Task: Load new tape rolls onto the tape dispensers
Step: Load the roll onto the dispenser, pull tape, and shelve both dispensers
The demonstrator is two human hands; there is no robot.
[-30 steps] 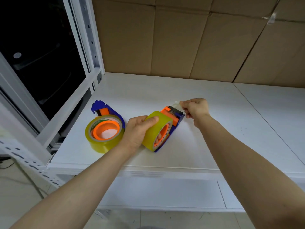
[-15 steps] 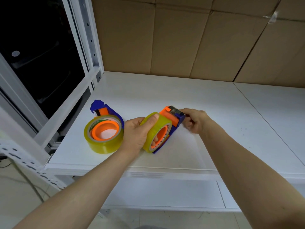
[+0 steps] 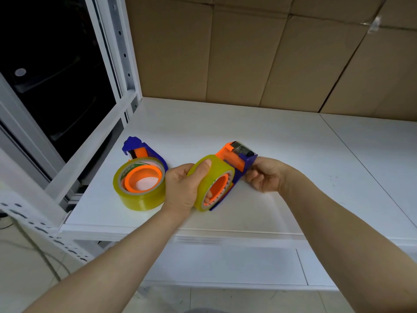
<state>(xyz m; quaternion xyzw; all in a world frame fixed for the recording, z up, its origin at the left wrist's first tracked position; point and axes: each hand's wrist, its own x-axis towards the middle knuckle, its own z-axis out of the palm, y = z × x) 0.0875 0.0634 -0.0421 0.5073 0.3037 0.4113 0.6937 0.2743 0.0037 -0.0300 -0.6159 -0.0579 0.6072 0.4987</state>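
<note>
Head view, single frame. Both of the person's hands are on one blue and orange plastic tape dispenser [image 3: 244, 160], centre of frame, over the white counter [image 3: 282, 136]. A yellowish translucent tape roll [image 3: 215, 173] sits on its orange hub, and the dispenser is tilted with the cutter end toward the upper right. The left hand [image 3: 182, 188] grasps that roll: thumb laid across the outer band, and at least one fingertip shows inside the orange core. The right hand [image 3: 266, 175] is curled around the blue nose of the dispenser, just below the dark cutter piece, so I log it as gripping there. I cannot tell whether the lower edge of the dispenser touches the counter or is held just clear of it. A second blue and orange plastic dispenser [image 3: 135, 146] lies flat on its side on the counter at centre left, hub facing up, with a second yellowish tape roll [image 3: 140, 196] seated on it; a green-printed label shows on the inner ring. That roll is just beside the left hand; from this angle I cannot say if they touch. Brown cardboard sheets [image 3: 248, 53] stand along the back edge of the counter, filling the upper frame. A white perforated metal upright [image 3: 119, 55] runs down the upper left.
</note>
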